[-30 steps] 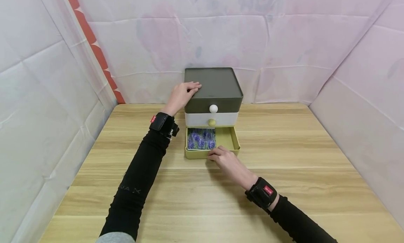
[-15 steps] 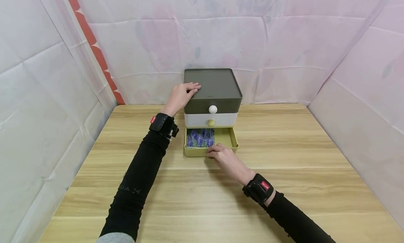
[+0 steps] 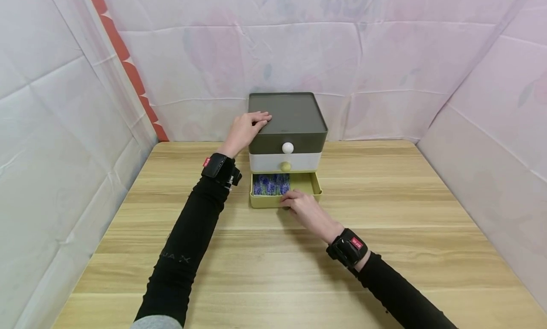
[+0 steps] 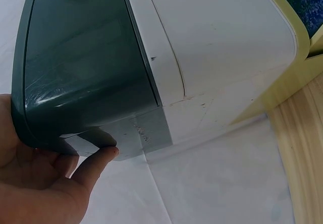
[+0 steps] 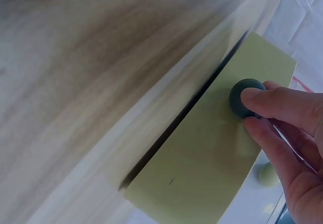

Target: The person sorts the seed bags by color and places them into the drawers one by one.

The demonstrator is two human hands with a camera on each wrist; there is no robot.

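A wide wooden bench (image 3: 384, 234) fills the lower part of the head view, walled round by pale pink sheeting (image 3: 384, 72) with an orange-striped strip (image 3: 128, 68) running down the left corner. At the far middle of the bench stands a small three-drawer cabinet (image 3: 299, 115), its top tier dark green, the middle tier white, the lowest yellow-green. The bottom drawer (image 3: 307, 183) is pulled partly out toward the person, while the two above it sit flush. Inside the open drawer, on its left half, lies a purple flowered packet (image 3: 270, 184); the right half shows bare drawer floor. The person's left hand (image 3: 245, 128) rests on the cabinet's top left edge, fingers laid over the dark green lid and the thumb tucked under its rim against the side, as the left wrist view shows. The right hand (image 3: 304, 209) is at the drawer's front, its grip pinching the dark round knob (image 5: 246, 98) between thumb and fingertips in the right wrist view. Both forearms wear black sleeves and black wrist straps. A white knob (image 3: 288, 147) sits on the top drawer and a yellow knob (image 3: 286, 166) on the middle one.
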